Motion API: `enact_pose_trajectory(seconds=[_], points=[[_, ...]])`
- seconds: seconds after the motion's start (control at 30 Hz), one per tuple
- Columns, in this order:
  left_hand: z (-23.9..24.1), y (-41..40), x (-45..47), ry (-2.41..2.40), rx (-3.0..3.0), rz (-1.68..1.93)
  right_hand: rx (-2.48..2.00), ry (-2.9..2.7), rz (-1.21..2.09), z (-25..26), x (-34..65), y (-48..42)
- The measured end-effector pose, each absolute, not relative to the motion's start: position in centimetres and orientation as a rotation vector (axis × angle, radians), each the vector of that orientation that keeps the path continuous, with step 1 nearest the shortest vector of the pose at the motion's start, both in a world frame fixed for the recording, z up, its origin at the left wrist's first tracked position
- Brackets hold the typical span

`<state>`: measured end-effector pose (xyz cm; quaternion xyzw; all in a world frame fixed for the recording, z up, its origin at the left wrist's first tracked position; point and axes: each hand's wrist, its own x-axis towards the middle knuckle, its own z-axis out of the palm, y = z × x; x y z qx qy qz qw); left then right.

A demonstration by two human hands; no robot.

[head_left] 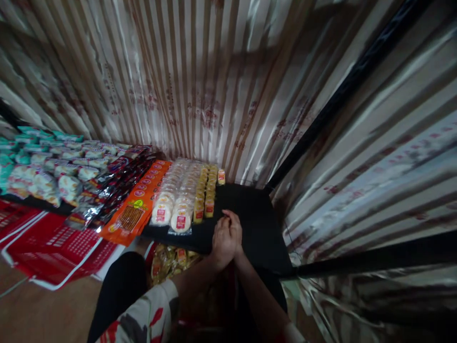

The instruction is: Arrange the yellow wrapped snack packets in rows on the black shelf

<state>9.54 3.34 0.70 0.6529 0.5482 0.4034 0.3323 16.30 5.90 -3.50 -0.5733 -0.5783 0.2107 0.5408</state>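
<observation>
My left hand (222,242) and my right hand (235,228) are pressed together above the front part of a black shelf (264,214). Their fingers are closed against each other, and anything between the palms is hidden. Just left of them, two rows of small yellow packets (209,207) run back along the shelf, apart from my hands. One single packet (221,176) lies at the back right of these rows. Beside the yellow rows are two rows of round white crackers in clear wrappers (181,220).
Left along the shelf lie an orange snack bag (134,209), dark shiny packets (107,190), white bags (69,186) and teal bags (21,147). Red baskets (53,243) stand below left. Yellow packets (171,262) lie under the shelf. Black posts (321,124) and striped sheeting (200,85) enclose it.
</observation>
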Motion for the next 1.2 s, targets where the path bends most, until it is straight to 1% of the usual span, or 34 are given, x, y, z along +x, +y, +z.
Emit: enact_pose_trajectory(seconds=[0.2,0.4,0.5,0.67,0.8,1.03,1.2], points=[[0.8,-4.7,3.4,1.280,1.933,0.958,-1.387,-1.373,0.607,-2.5,13.1,-2.6],[-2.3,-9.1,-1.9,1.267,1.835,0.808,-1.506,-1.564,0.807,-5.6,9.8,-7.8],[-4.3,-9.0,-3.7,1.454,1.702,0.663,-1.642,-1.651,0.946,-7.3,8.1,-7.8],[-6.7,-7.0,-5.1,1.757,1.641,0.388,-1.807,-1.731,0.994,-8.8,6.5,-6.5],[-8.0,-5.7,-4.9,1.778,1.683,0.178,-1.859,-1.712,1.084,-9.9,6.6,-6.0],[-10.5,-4.6,-4.0,1.805,1.699,0.014,-1.951,-1.651,1.105,-10.9,7.0,-5.9],[-10.7,-4.6,-3.9,1.858,1.730,-0.014,-1.946,-1.547,1.127,-10.8,6.9,-5.8]])
